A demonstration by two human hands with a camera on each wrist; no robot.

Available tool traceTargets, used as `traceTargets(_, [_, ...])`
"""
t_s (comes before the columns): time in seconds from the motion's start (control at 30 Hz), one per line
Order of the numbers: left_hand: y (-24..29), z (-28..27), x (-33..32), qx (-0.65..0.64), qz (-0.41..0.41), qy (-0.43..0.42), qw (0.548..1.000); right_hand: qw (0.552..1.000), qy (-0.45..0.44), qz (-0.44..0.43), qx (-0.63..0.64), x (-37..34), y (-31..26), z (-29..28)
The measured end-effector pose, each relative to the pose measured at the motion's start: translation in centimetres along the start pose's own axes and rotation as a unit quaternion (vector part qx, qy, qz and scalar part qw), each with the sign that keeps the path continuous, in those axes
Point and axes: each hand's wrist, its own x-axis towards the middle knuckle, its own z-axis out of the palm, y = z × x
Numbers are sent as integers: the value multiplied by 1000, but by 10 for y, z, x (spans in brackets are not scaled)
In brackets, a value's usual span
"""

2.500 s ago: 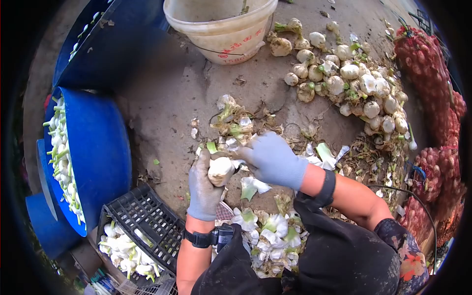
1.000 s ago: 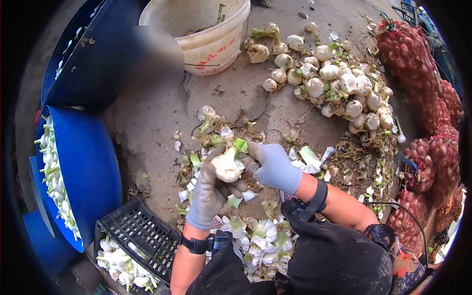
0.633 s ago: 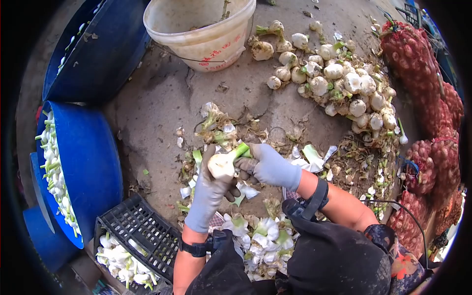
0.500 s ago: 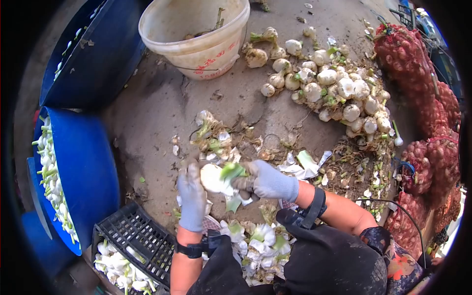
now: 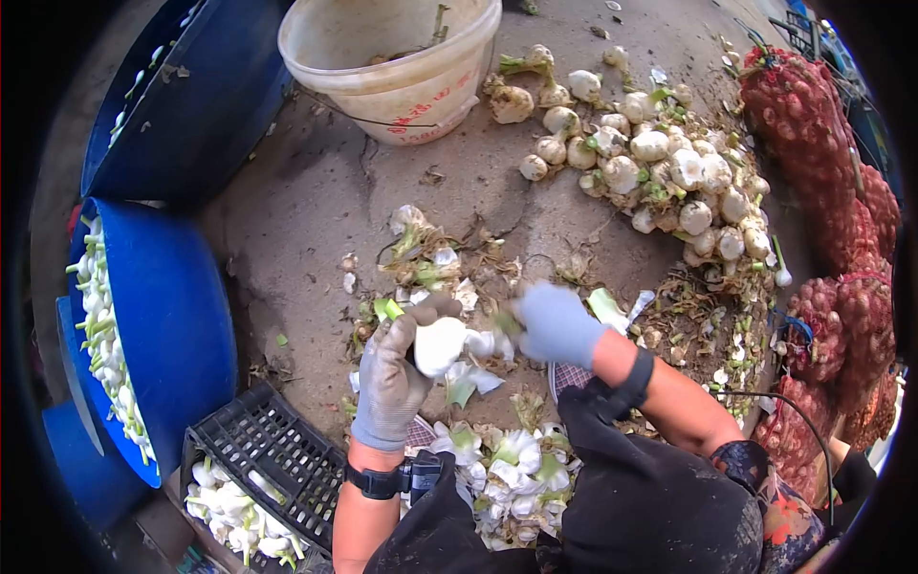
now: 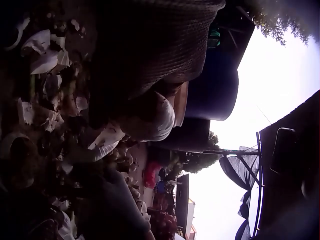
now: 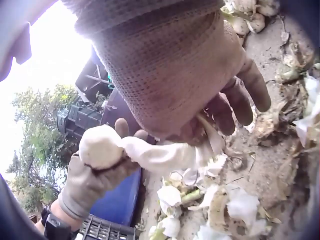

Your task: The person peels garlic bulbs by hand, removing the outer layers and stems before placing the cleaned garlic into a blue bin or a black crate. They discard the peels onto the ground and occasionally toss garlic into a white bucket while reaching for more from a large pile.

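Observation:
My gloved left hand (image 5: 390, 383) grips a white garlic bulb (image 5: 440, 346), its green stalk (image 5: 387, 309) poking out past the thumb side. From the bulb a pale strip of garlic skin (image 7: 160, 155) stretches across to my gloved right hand (image 5: 559, 325), which pinches its far end and is blurred in the head view. In the right wrist view the strip still joins the bulb (image 7: 100, 147). The left wrist view is dark, but the bulb (image 6: 159, 120) shows below the left glove (image 6: 155, 45). Peeled skins (image 5: 516, 469) lie heaped between the knees.
A pile of unpeeled garlic (image 5: 669, 172) lies on the ground ahead right, beside red net sacks (image 5: 798, 124). At left stand a blue tub (image 5: 172, 325) of trimmed garlic and a black crate (image 5: 277, 450) with more bulbs. A white bucket (image 5: 402, 86) stands ahead.
The right hand has gone from the bulb's green top to pulling skin off to the right. The left hand has turned the bulb so its stalk now points up-left; the bulb looks whiter.

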Motion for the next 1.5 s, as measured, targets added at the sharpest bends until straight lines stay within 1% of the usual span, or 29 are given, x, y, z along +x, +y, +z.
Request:
traceTargets(0.07, [8, -7, 4, 44, 38, 28, 998, 970, -213, -72, 93, -17, -7, 0])
traceTargets(0.1, [11, -21, 7, -31, 39, 61, 997, 949, -254, -163, 97, -27, -13, 13])
traceTargets(0.13, [16, -37, 10, -107, 45, 91, 989, 896, -398, -180, 76, -29, -26, -4])
traceTargets(0.2, [31, -50, 7, -191, 66, 108, 973, 927, -342, -149, 35, -36, -21, 2])
traceTargets(0.27, [38, -51, 6, -114, 73, 141, 981, 967, -230, -55, -92, -25, -10, 7])
traceTargets(0.33, [43, -48, 4, -77, 34, 63, 994, 982, -160, -55, -89, -16, 7, 8])
traceTargets(0.37, [48, -44, 2, -15, 63, 94, 993, 985, -153, -52, -62, -11, 2, 1])
traceTargets(0.4, [57, -47, 1, 66, 141, 101, 983, 991, -132, -37, -8, -5, -5, -12])
traceTargets(0.47, [109, -30, -13, -75, 230, 193, 951, 997, -48, -56, -15, 19, 25, -19])
traceTargets(0.5, [142, -33, -27, -52, 314, 135, 938, 993, 100, -67, -4, 28, 30, -32])
traceTargets(0.53, [169, -33, -36, -105, 424, 158, 886, 977, 196, -82, 5, 41, 34, -46])
traceTargets(0.57, [213, -104, -67, -264, 364, 58, 891, 952, 298, -69, -15, 47, 44, -62])
traceTargets(0.6, [195, -67, -72, -358, 265, -123, 887, 967, 226, 39, -115, 59, 52, -71])
traceTargets(0.63, [192, -62, -62, -425, 200, -175, 865, 958, 218, 51, -178, 70, 56, -77])
traceTargets(0.67, [188, -59, -52, -277, 218, -174, 920, 936, 184, 17, -300, 86, 68, -70])
traceTargets(0.7, [183, -54, -41, -112, 255, -173, 945, 935, 201, 84, -281, 98, 68, -74])
traceTargets(0.73, [144, -45, -6, -157, 229, -219, 935, 919, 254, 117, -277, 125, 92, -52])
traceTargets(0.77, [115, -35, 5, 17, 175, -67, 982, 928, 274, 130, -218, 133, 91, -50])
traceTargets(0.8, [94, -16, 0, 206, 117, 98, 966, 947, 234, 158, -155, 134, 87, -57])
traceTargets(0.87, [53, 19, 12, 252, 32, 157, 954, 966, 211, 141, -44, 114, 82, -62])
traceTargets(0.93, [38, 48, 13, 278, -89, 111, 950, 968, 246, 34, 29, 89, 49, -36])
traceTargets(1.07, [-16, -9, 34, 249, -95, 22, 963, 963, 96, -151, 202, 35, -30, -23])
traceTargets(1.17, [6, 32, 22, 247, -94, 66, 962, 902, 258, -125, 322, 26, -27, 1])
traceTargets(1.2, [13, 43, 15, 247, -90, 69, 962, 901, 257, -130, 323, 29, -19, 4])
traceTargets(1.27, [21, 57, 5, 424, 8, 25, 905, 867, 181, -67, 459, 38, -2, 3])
traceTargets(1.3, [8, 38, 12, 408, 36, -8, 912, 763, -33, -38, 644, 19, -11, -24])
traceTargets(1.33, [-8, 19, 19, 382, 80, -72, 918, 816, 24, -100, 568, 16, -16, -25])
traceTargets(1.43, [-2, 38, 6, 463, 119, -86, 874, 820, -25, -3, 571, 20, -17, -11])
traceTargets(1.5, [1, 59, -10, 470, 51, 33, 881, 809, 16, 9, 588, 21, -24, -4])
